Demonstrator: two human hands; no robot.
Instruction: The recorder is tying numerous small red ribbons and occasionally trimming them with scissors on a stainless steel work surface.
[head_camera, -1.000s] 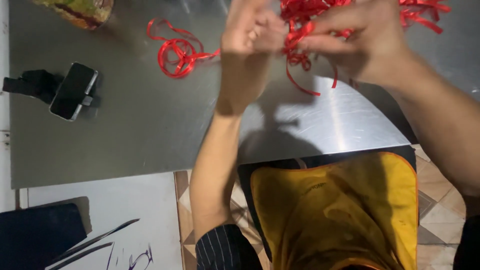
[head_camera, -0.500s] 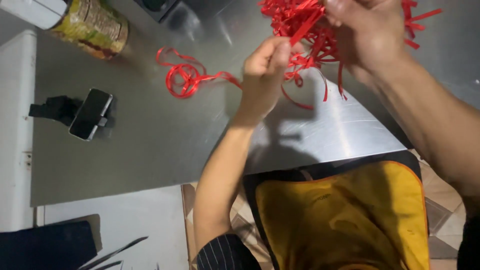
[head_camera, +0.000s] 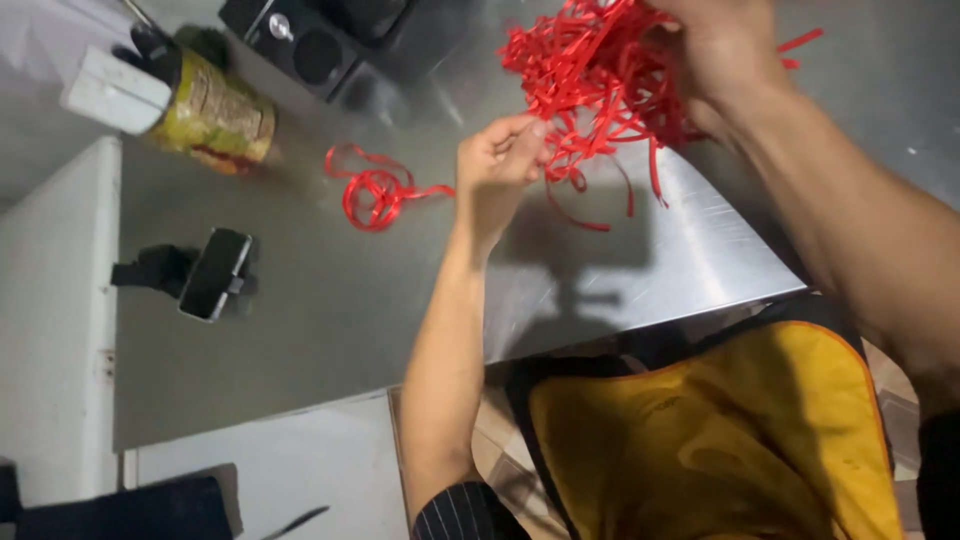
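- Left hand: fingers pinched shut on a strand of the red ribbon tangle, above the middle of the steel counter.
- Right hand: closed around the tangle's upper part, near the counter's far edge.
- Tangle: a loose bunch with no clear long axis; stray ends hanging toward the near edge.
- Small red ribbon coil: flat, left of the left hand.
- Phone on stand by the left edge; printed tin at the far left corner.
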